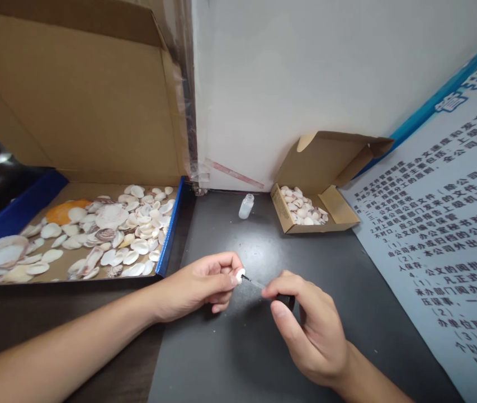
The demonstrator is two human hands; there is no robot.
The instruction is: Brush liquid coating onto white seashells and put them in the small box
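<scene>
Between the thumb and fingers of my left hand (208, 285) a small white shell (240, 275) is pinched. My right hand (313, 324) grips the black cap of a brush applicator (285, 301); its clear stem points left and the dark brush tip meets the shell. Behind both hands, a small uncapped bottle (246, 207) with whitish contents stands on the dark tabletop (221, 358).
On the left, a large open box with blue sides (168, 235) holds many shells and an orange piece (64, 211). A smaller open cardboard box (282, 211) of shells sits at the back right. A printed poster (443, 224) borders the right side; a white wall (305, 67) rises behind.
</scene>
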